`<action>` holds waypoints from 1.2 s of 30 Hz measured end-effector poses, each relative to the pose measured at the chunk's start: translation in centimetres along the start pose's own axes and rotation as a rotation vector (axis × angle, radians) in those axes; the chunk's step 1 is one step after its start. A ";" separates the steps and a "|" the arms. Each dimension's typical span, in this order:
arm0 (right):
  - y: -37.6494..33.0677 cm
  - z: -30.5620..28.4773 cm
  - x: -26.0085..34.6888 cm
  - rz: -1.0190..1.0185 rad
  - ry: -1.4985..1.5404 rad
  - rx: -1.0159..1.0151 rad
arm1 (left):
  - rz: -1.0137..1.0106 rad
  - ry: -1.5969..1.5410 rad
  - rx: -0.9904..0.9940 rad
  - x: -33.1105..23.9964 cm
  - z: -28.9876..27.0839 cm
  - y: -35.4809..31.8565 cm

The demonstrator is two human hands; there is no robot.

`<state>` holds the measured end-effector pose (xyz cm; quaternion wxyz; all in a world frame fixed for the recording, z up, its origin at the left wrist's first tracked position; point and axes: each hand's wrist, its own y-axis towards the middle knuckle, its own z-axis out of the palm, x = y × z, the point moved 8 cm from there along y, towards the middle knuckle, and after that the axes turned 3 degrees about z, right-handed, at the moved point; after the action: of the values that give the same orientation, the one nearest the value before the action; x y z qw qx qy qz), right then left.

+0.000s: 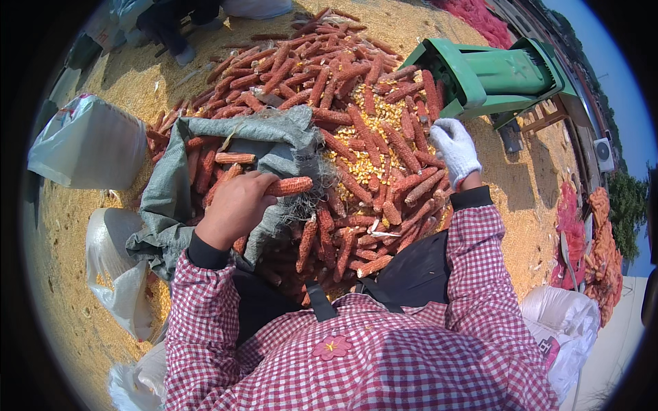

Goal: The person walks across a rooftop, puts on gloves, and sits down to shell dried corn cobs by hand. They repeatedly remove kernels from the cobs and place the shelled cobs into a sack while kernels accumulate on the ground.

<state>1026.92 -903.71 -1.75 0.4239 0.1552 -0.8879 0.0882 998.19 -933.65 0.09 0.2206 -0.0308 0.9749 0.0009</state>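
My bare left hand (240,205) is closed around a red corn cob (289,186), its tip pointing right. That hand is over the mouth of a grey-green woven sack (179,164) with several red cobs inside. My right hand (455,152), in a white knit glove, is raised at the right side of the cob pile; its fingers are curled, and whatever they hold, if anything, is hidden. Between my hands spreads a heap of red cobs (346,127), with loose yellow kernels (370,164) on top.
A green plastic bin (500,72) lies on its side beyond my right hand. White sacks (89,140) stand at the left, and another white bag (562,315) is at the lower right. Yellow kernels cover the ground (404,24). A person's leg (168,31) shows at the far left.
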 end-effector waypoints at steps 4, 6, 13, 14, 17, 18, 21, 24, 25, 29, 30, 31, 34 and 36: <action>0.6 4.6 -1.5 0.092 -0.671 0.253 | -0.315 0.332 -0.027 6.8 -2.1 -3.0; 0.7 6.9 -3.0 0.173 -0.908 0.289 | -0.322 0.299 -0.076 6.5 -2.2 -2.5; 2.0 10.5 -4.8 0.363 -0.844 0.236 | -0.105 0.140 -0.141 3.1 0.3 -0.3; 2.1 10.0 -4.1 0.350 -0.683 0.165 | -0.111 0.147 -0.117 2.9 0.6 0.0; 3.3 12.2 -3.4 0.152 -0.593 0.161 | -0.076 0.124 -0.137 2.6 1.1 0.7; 3.4 13.6 -3.7 0.194 -0.623 0.235 | -0.070 0.102 -0.130 2.5 1.4 1.0; 2.4 14.5 -3.6 0.272 -0.715 0.147 | -0.031 0.070 -0.122 1.5 2.9 2.3; 1.6 14.8 -3.2 0.331 -0.685 0.202 | 0.028 0.055 -0.075 0.4 4.8 2.8; 1.2 14.8 -2.8 0.326 -0.694 0.210 | 0.040 0.051 -0.044 0.3 5.8 2.7; -0.4 15.5 -1.7 0.309 -0.768 0.219 | 0.108 0.009 0.035 -1.3 8.0 3.1; -0.5 15.2 -1.8 0.314 -0.784 0.218 | 0.148 -0.022 0.064 -1.9 8.4 3.5; -0.6 14.9 -2.0 0.321 -0.801 0.216 | 0.178 -0.054 0.084 -2.5 9.0 3.6; -0.8 14.1 -3.2 0.363 -0.833 0.272 | 0.249 -0.107 0.173 -3.5 10.5 3.3; -0.8 12.0 -3.0 0.406 -0.831 0.261 | 0.257 -0.101 0.194 -3.3 11.4 2.9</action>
<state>1020.23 -907.30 -11.60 -0.0159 0.0527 -0.9761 0.2104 1005.87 -930.38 -8.81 0.2693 0.1156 0.9540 -0.0634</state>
